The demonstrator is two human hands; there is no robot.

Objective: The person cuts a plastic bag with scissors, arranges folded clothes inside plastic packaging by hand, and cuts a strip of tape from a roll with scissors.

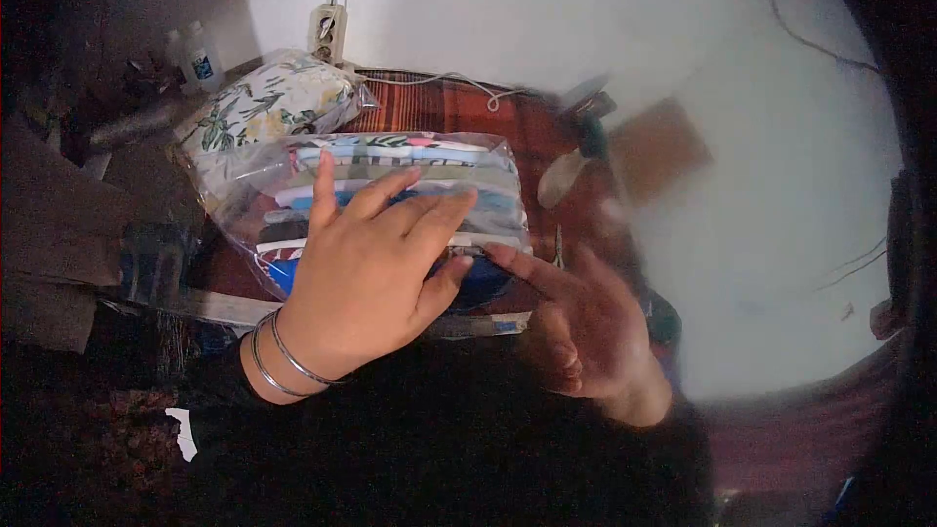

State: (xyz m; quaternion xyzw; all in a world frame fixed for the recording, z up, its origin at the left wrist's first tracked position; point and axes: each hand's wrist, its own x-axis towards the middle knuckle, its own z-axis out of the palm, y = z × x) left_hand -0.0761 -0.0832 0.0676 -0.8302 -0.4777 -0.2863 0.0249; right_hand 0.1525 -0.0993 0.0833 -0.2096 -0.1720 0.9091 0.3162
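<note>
A clear plastic bag [515,220] holds a stack of folded cloths [478,176] in several colours and prints, with blue at the near side. My left hand [376,244], two metal bangles [276,356] at its wrist, lies over the bag with its fingers spread on the layers. At the bag's near right corner is my right hand [595,327], turned partly palm up. Its index finger reaches the bag's edge, and the thumb stands apart from it. Whether that fingertip presses on the plastic I cannot tell.
Behind the bag sits another plastic bag with floral cloth [268,102]. A red plaid cloth [444,102] lies underneath. A power strip [327,34] with cables hangs on the wall. White bottles [200,59] stand at the back left; a brown square [659,151] is at the right.
</note>
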